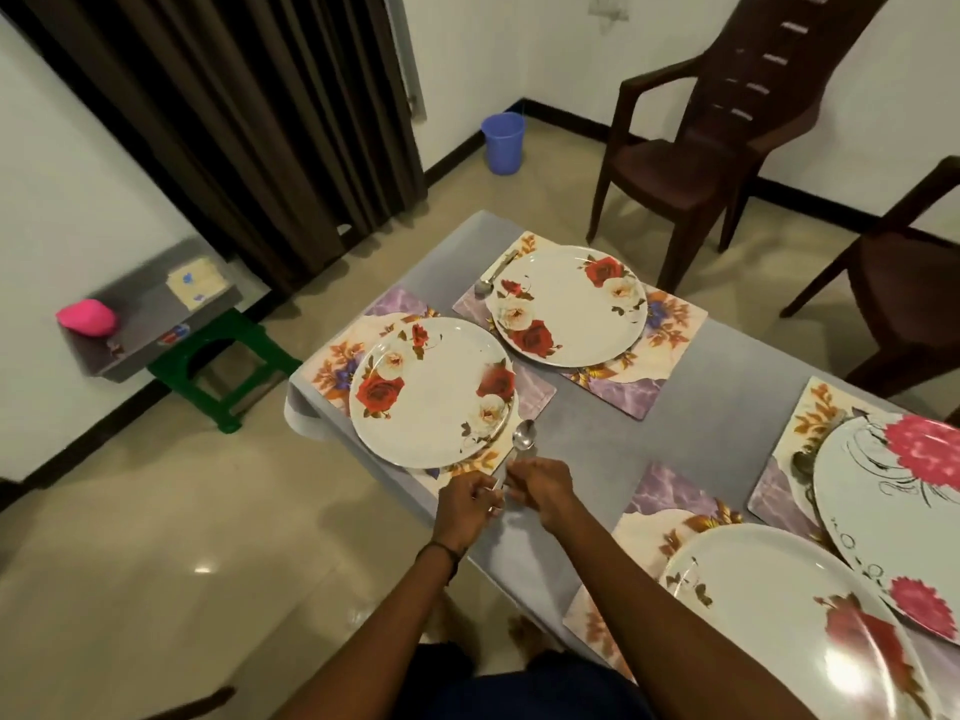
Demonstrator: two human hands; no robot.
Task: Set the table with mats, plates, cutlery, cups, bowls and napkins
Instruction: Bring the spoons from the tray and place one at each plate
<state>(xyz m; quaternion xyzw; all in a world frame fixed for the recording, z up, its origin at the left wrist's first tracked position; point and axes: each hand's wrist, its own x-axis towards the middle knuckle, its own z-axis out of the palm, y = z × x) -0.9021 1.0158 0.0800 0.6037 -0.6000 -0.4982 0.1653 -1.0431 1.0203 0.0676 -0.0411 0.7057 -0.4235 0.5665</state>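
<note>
Beside the rose plate (pixel 431 392), left hand (pixel 470 504) and right hand (pixel 540 488) share a narrow grip on the spoon (pixel 522 438). Cutlery-laying seems underway; next, lower it flat onto the mat (pixel 535 393).

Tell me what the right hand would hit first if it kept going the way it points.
Probably the rim of the near rose plate: the right hand, pinching the spoon with the left hand, points up-left at it. Depth is unclear.

Home dining room, set table (pixel 691 407), plastic chairs (pixel 696 163), curtain (pixel 249 122)
</note>
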